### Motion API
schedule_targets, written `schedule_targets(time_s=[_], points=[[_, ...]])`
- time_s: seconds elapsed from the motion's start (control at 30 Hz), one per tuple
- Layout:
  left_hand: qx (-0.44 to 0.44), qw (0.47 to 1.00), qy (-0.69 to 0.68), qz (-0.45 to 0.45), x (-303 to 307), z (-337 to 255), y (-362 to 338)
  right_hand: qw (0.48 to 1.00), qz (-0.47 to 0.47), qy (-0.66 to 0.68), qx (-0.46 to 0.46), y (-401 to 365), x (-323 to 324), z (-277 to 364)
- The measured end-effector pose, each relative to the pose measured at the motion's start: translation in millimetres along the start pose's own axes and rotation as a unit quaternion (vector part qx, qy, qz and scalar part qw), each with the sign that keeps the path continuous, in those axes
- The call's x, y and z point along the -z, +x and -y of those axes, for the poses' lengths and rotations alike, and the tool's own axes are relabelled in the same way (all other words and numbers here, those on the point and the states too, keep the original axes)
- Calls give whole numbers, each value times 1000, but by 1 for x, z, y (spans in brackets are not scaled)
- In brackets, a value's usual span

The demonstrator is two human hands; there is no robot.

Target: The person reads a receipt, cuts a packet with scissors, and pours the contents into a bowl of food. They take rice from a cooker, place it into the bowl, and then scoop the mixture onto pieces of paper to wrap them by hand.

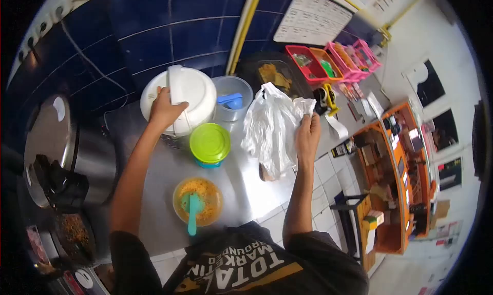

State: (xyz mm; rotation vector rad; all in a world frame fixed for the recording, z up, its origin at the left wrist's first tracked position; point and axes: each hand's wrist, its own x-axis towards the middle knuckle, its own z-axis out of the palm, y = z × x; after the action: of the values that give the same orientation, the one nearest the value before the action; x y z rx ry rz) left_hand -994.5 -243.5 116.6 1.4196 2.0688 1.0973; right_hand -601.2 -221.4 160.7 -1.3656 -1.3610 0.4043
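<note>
My left hand (167, 111) is on top of a round white lidded container (199, 87), its thumb and fingers around the near end of the lid's raised handle (178, 82). In my right hand (307, 134), the fingers pinch the upper edge of a crumpled white plastic bag (269, 133), which hangs over the steel counter. Between my arms stands a tub with a lime-green lid (210, 142). Nearer to me, a bowl of orange-yellow crumbly food (210, 188) has a turquoise spoon (193, 215) in it. A clear tub (245, 84) beside the white container holds a blue scoop (231, 100).
A large steel pot (95, 156) stands at the left, with a dark pan of food (75, 231) below it. Behind the bag are a dark tray (251, 66), red and pink baskets (303, 64) and a yellow tape dispenser (331, 101). A wooden shelf (395, 166) stands at right.
</note>
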Motion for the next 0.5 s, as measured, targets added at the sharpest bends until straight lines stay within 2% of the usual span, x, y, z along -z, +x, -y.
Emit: schedule_targets(time_s=[0.03, 0.07, 0.1, 0.13, 0.17, 0.2, 0.23, 0.27, 0.33, 0.37, 0.43, 0.5], points=[[-10, 999, 34, -25, -7, 5, -2, 997, 44, 44, -42, -8, 10, 3], [-25, 995, 80, -61, -2, -17, -16, 989, 89, 88, -84, -16, 20, 7], [-40, 986, 124, -99, 5, -38, -33, 989, 81, 84, -89, -25, 27, 15], [-113, 969, 115, -186, 10, -70, -61, 986, 90, 109, -83, -35, 29, 26], [-110, 983, -36, -141, 14, -100, -92, 982, 103, 135, -81, -45, 31, 33], [-99, 973, -185, -95, 11, -121, -123, 977, 124, 148, -85, -53, 35, 34], [-95, 943, -319, -21, -5, -125, -150, 976, 127, 149, -95, -61, 35, 33], [-85, 889, -446, 51, -22, -128, -176, 985, 120, 95, -84, -70, 35, 33], [-8, 926, -376, 40, -56, -153, -222, 990, 126, 8, -62, -85, 39, 34], [1, 927, -373, 40, -69, -144, -229, 989, 133, 7, -68, -90, 43, 32], [20, 971, -221, 86, -101, -113, -243, 989, 125, -63, -53, -96, 54, 24], [82, 966, -244, 17, -118, -97, -263, 984, 142, -86, -69, -97, 66, -4]])
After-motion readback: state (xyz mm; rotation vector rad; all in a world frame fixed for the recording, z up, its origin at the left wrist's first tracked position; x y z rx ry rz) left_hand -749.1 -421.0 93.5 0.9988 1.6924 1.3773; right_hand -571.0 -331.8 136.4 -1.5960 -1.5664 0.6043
